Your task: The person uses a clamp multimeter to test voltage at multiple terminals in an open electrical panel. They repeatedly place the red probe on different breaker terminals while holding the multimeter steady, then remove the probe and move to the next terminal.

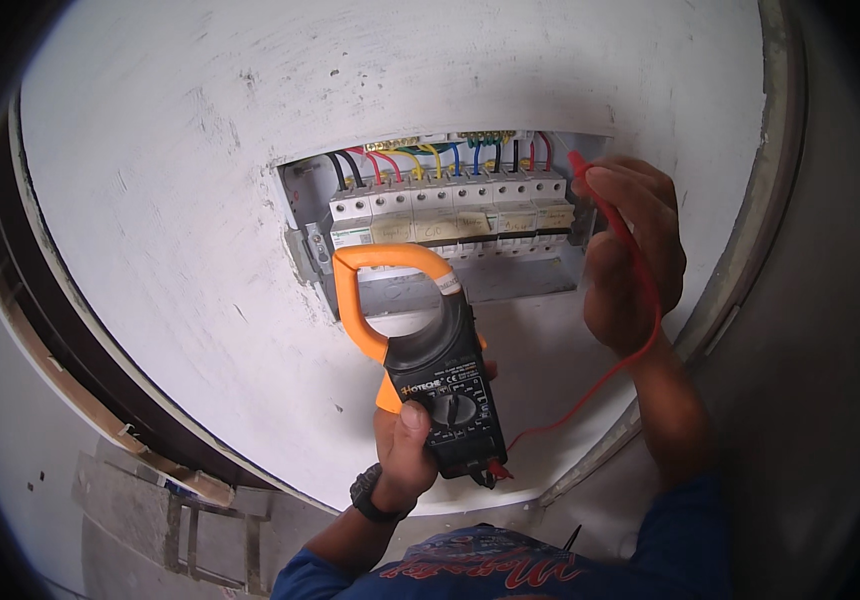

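Observation:
My left hand [407,447] is closed around the body of a clamp meter [447,393], black with an orange jaw, held in front of the wall below the breakers. A red lead [590,403] runs from the meter's lower end up to my right hand [640,245]. There my fingers pinch a red test probe [579,163], its tip pointing up and left, close to the upper right corner of an open electrical panel [570,272]. Whether the tip touches anything cannot be made out. A row of white circuit breakers [450,199] fills the panel, with handwritten tape labels across the front.
Black, red, yellow and blue wires [435,160] enter the breakers from above, below brass terminal bars [487,136]. The panel is recessed in a scuffed white wall [180,180]. A dark frame [80,320] curves along the left, and a metal frame [215,535] lies low at left.

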{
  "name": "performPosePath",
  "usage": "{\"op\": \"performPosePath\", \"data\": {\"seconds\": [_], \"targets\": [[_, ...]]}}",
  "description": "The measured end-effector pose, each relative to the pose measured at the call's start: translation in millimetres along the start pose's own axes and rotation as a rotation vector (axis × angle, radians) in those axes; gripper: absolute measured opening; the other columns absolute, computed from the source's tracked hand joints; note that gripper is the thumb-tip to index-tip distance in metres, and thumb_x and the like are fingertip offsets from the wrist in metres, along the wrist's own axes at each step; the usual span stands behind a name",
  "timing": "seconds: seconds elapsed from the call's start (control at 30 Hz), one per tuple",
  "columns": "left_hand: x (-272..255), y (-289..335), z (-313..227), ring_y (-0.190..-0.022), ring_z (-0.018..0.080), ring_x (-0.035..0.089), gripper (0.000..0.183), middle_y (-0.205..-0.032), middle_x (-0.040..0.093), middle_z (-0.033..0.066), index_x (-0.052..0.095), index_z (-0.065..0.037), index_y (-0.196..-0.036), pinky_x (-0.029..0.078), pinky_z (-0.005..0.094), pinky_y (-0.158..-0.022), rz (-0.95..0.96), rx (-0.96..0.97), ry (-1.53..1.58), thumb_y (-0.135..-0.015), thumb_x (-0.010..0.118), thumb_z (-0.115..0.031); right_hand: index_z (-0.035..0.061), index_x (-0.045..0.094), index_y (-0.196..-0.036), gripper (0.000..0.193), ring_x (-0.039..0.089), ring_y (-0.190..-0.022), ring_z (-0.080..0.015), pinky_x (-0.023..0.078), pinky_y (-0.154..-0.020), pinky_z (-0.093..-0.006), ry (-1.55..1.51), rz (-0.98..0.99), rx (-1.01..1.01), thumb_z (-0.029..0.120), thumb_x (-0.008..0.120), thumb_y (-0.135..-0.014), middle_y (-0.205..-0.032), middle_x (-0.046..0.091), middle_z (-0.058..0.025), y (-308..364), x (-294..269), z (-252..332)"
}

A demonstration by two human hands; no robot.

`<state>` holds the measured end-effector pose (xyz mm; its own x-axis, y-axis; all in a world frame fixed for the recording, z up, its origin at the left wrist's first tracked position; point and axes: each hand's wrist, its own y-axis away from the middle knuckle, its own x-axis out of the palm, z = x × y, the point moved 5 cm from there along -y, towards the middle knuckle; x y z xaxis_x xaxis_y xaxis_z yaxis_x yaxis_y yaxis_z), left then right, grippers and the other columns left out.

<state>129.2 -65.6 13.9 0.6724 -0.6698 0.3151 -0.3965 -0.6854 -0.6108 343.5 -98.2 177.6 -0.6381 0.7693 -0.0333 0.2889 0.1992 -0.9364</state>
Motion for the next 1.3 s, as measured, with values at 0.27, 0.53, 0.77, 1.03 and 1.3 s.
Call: {"op": "performPosePath", "data": {"seconds": [0.27, 0.53, 0.77, 1.03, 1.3], "targets": [[-8, 5, -10, -0.136, 0.0366, 0.065, 0.081, -0.15, 0.058, 0.0296, 0.037, 0.009, -0.159, 0.056, 0.044, -0.11, 0.028, 0.008, -0.005, -0.11, 0.053, -0.053, 0.0022, 0.066, -0.139, 0.046, 0.062, -0.125, -0.0333, 0.049, -0.108, -0.0462, 0.154, 0.063, -0.154, 0.038, 0.052, -0.114, -0.129, 0.072, -0.0158, -47, 9, -40], [-17, -1, -9, -0.136, 0.0375, 0.064, 0.083, -0.152, 0.056, 0.0298, 0.034, 0.008, -0.161, 0.054, 0.0464, -0.112, 0.063, 0.009, 0.073, -0.109, 0.055, -0.053, 0.0002, 0.069, -0.136, 0.042, 0.063, -0.126, -0.0311, 0.049, -0.109, -0.0436, 0.066, 0.111, -0.192, 0.032, 0.056, -0.113, -0.119, 0.076, -0.0138, -52, 20, -70], [-15, -10, 12, -0.116, 0.033, 0.073, 0.098, -0.142, 0.062, 0.0337, 0.039, 0.007, -0.159, 0.063, 0.0421, -0.095, 0.014, -0.055, -0.023, -0.101, 0.055, -0.07, -0.002, 0.069, -0.134, 0.045, 0.069, -0.12, -0.0262, 0.05, -0.11, -0.0411, -0.059, 0.054, -0.033, 0.032, 0.05, -0.113, -0.12, 0.077, -0.0149, -42, 13, -84], [-23, -14, 26, -0.132, 0.038, 0.066, 0.093, -0.15, 0.057, 0.0284, 0.038, 0.009, -0.158, 0.057, 0.046, -0.108, -0.002, -0.099, 0.078, -0.104, 0.058, -0.063, -0.0044, 0.068, -0.137, 0.057, 0.07, -0.121, -0.0259, 0.046, -0.116, -0.0422, -0.127, 0.008, 0.016, 0.043, 0.042, -0.118, -0.117, 0.078, -0.0172, -36, 13, -90], [-16, -16, 31, -0.131, 0.0381, 0.068, 0.095, -0.146, 0.06, 0.0296, 0.038, 0.01, -0.158, 0.059, 0.045, -0.106, -0.038, -0.081, 0.132, -0.103, 0.058, -0.065, -0.0045, 0.072, -0.124, 0.054, 0.07, -0.103, -0.0248, 0.054, -0.099, -0.0422, -0.176, -0.098, 0.046, 0.046, 0.056, -0.113, -0.104, 0.076, -0.0143, -36, 24, -87]]}}
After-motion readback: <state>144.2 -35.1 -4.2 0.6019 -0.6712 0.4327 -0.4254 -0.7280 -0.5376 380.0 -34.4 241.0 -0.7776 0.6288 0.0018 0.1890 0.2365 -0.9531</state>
